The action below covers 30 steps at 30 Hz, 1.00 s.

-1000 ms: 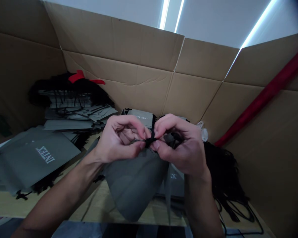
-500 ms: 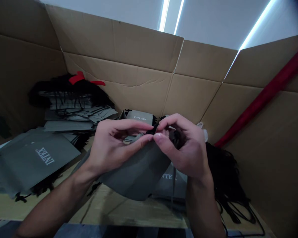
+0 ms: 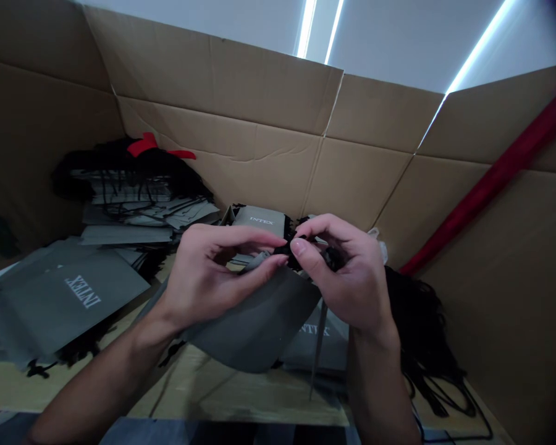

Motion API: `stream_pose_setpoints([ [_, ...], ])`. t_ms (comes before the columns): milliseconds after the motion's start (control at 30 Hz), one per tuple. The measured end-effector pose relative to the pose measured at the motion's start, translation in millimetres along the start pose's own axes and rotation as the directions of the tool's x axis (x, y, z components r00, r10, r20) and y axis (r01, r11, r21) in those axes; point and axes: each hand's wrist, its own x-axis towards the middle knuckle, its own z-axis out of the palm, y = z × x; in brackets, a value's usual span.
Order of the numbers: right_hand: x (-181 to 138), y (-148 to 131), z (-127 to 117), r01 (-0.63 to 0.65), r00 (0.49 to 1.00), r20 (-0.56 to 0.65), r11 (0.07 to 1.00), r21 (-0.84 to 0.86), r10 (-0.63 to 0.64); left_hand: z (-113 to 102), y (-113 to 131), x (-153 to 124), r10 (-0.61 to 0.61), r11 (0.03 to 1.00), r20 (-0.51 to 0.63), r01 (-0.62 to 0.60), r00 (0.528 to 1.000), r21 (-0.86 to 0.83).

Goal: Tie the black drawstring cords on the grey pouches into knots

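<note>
Both hands meet at the middle of the view over a grey paper bag [image 3: 259,321]. My left hand [image 3: 213,278] pinches the bag's upper edge between thumb and fingers. My right hand [image 3: 347,272] is closed in a pinch on a black cord [image 3: 285,248] at that same edge, right against my left fingertips. More of the black cord is bunched inside my right palm. The bag hangs down from the hands above the brown tabletop [image 3: 241,395].
Cardboard walls [image 3: 269,105] close in the workspace on the left, back and right. Grey bags printed INTEX [image 3: 69,296] lie flat at the left, with a stack [image 3: 130,204] behind. A heap of black cords [image 3: 421,334] lies at the right. A red strip [image 3: 491,179] runs diagonally.
The hands rose slightly and the bag swung up from hanging straight down to lying more flat. My left fingers went from curled to stretched out along the bag's edge.
</note>
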Motion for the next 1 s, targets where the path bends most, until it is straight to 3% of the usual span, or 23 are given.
stream_pose_setpoints([
  [133, 0, 0, -1, 0.016, 1.000, 0.022, 1.000, 0.006, -0.016, -4, -2, 1, 0.023, 0.999, 0.047, -0.025, 0.999, 0.028],
  [367, 2, 2, -3, 0.012, 0.998, 0.063, 0.996, 0.084, -0.017, -10, 4, 7, -0.143, 0.970, 0.183, 0.175, 0.973, -0.168],
  [500, 0, 4, -5, -0.024, 0.996, 0.085, 0.988, 0.151, 0.011, -10, 5, 6, -0.149, 0.973, 0.174, 0.175, 0.973, -0.147],
  [667, -7, 4, -8, 0.137, 0.991, -0.008, 0.990, -0.014, -0.137, -9, 0, -1, -0.064, 0.995, 0.136, 0.074, 0.989, -0.066],
  [800, -7, 1, -9, 0.223, 0.975, 0.058, 0.956, -0.191, -0.216, -9, -3, -3, 0.073, 0.995, 0.136, -0.081, 0.988, 0.056],
  [1000, -5, 3, -8, 0.227, 0.972, 0.105, 0.953, -0.202, -0.209, -10, -1, -2, 0.169, 0.963, 0.173, -0.200, 0.970, 0.180],
])
